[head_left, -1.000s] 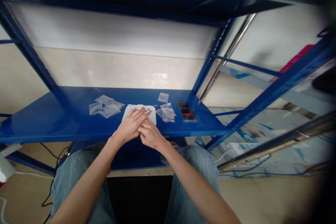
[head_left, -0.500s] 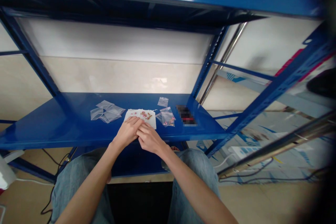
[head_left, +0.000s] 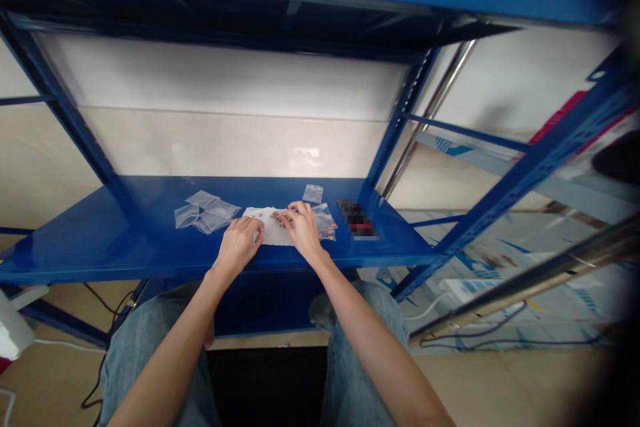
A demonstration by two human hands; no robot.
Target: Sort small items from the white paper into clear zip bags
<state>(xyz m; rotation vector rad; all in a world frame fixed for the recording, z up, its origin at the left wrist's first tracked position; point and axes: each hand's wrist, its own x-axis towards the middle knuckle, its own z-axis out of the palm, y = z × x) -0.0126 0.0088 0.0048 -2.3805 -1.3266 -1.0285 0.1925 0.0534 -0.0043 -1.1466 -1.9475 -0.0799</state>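
Two hands, head view: the left hand [head_left: 237, 245] rests at the near edge of a white paper sheet [head_left: 261, 230], and the right hand [head_left: 303, 230] reaches over its 3 o'clock side.
Change: the hands now stand apart, no longer clasped together over the sheet.
Left grip: open, fingers loosely curled on the paper, holding nothing visible.
Right grip: fingertips [head_left: 290, 213] drawn together at the reddish bits [head_left: 277, 217]; whether they pinch any, I cannot tell.
Sheet: it lies on the blue steel shelf [head_left: 75, 253], with the bits scattered near its middle.
Around it: clear zip bags [head_left: 206, 211] lie at 9 o'clock, a small clear bag [head_left: 313, 193] at 1 o'clock, and a clear bag with red contents [head_left: 326, 223] at 3 o'clock, just beside the right hand. A pixelated object [head_left: 357, 218] sits farther out at 3 o'clock.
Below: denim-clad knees [head_left: 360, 320] show at 5 o'clock.
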